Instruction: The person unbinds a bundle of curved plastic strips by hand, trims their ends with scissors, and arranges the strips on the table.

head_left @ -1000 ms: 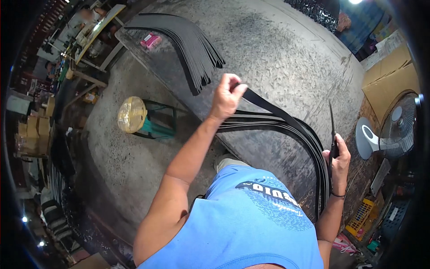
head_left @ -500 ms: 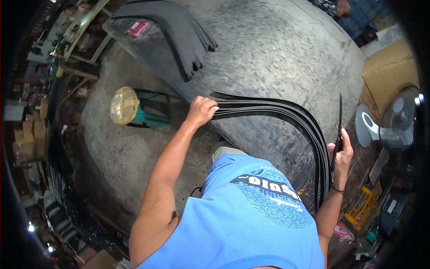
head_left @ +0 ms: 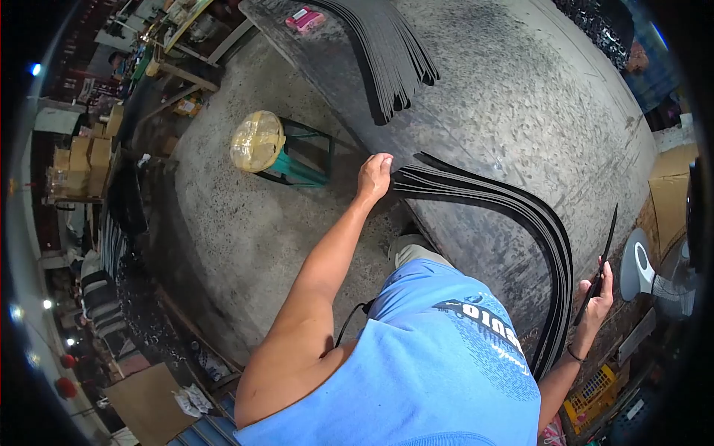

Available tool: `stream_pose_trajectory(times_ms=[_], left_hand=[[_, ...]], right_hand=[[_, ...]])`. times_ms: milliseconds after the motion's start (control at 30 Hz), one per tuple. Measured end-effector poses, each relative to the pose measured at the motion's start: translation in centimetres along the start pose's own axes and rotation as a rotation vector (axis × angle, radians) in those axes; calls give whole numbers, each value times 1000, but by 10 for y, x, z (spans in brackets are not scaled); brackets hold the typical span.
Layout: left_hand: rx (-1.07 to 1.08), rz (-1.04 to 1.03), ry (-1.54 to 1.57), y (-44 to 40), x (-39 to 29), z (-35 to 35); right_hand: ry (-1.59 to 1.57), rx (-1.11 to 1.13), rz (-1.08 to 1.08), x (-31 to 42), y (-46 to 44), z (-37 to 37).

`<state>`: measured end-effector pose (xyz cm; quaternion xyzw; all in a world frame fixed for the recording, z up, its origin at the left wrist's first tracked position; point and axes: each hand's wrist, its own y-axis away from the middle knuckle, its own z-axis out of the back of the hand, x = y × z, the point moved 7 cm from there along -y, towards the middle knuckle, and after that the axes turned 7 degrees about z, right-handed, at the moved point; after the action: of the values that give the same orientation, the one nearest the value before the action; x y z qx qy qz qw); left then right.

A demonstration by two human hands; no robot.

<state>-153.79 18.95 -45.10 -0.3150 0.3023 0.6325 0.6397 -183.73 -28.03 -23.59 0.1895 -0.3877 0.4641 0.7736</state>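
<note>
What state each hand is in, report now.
Left hand: fingers curled by the black strips; grip cannot be told.
Right hand: holding a slim black tool.

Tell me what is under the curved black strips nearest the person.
The grey worktable shows on both sides of the curved black strips, apparently supporting them. Anything directly beneath them is covered and unseen.

Room divides far strips (head_left: 387, 56) from near strips (head_left: 532, 207); rightward, the fan (head_left: 631, 273) perhaps obstructs.

Blue sleeveless top (head_left: 416, 372), dark print (head_left: 487, 340) with white lettering (head_left: 483, 315), pale legwear (head_left: 421, 253), what seems a thin dark wristband (head_left: 576, 354)
</note>
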Motion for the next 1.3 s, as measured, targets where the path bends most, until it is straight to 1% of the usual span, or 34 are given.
stream_pose_trajectory(times_ms=[33,167,200,233,267,333,367,400,433,500,533,600,667,733,800,867,933,1033,1100,1133,1200,1233,1267,1300], left_hand=[[5,-6,16,0,0,-2],[69,6,56,3,-15,-8],[68,8,56,4,-19,-8],[138,100,70,5,-18,-12],[208,191,84,6,-16,-17],[186,150,84,5,-9,-22],[209,198,71,4,-3,-25],[231,247,60,4,2,-27],[229,247,60,2,5,-26],[330,314,72,3,10,-30],[327,315,71,3,9,-29],[385,372,100,4,3,-27],[372,334,59,2,7,-30],[362,295,19,1,10,-33],[317,183,-51,1,5,-30],[354,187,-60,2,7,-30],[390,190,-69,2,7,-29],[435,197,-105,-1,0,-29],[400,173,-251,-5,-8,-29],[398,173,-249,-5,-10,-30],[313,149,-127,-7,-21,-24],[298,95,-136,-6,-29,-21],[296,94,-135,-9,-25,-23],[355,49,-155,-11,-20,-29]], right_hand=[[42,-33,62,3,-2,-2],[95,-16,60,-3,-4,-2],[129,-24,116,-1,-4,-3],[163,-32,170,2,-4,-3],[162,-31,171,2,-5,-3],[150,-47,240,7,-5,-4],[148,-46,241,8,-5,-5],[99,-57,191,8,-3,-6],[51,-67,142,6,-3,-6],[-1,-63,128,-4,-2,-5],[-52,-60,112,-11,-2,-4],[-6,-59,143,-20,-3,-1],[43,-59,172,-19,-3,0],[-27,-26,34,-21,-2,-2],[-17,-18,16,-25,-2,-1],[-8,-8,-2,-28,-2,0],[50,-1,39,-25,-3,0],[20,-2,51,-25,-5,-2],[-3,0,27,-25,-5,-3],[-25,1,1,-26,-4,-4],[-17,-10,18,-22,-4,-4],[-10,-18,33,-21,-4,-4],[-10,-20,36,-23,-4,-2],[-29,-15,49,-26,-4,-1]])
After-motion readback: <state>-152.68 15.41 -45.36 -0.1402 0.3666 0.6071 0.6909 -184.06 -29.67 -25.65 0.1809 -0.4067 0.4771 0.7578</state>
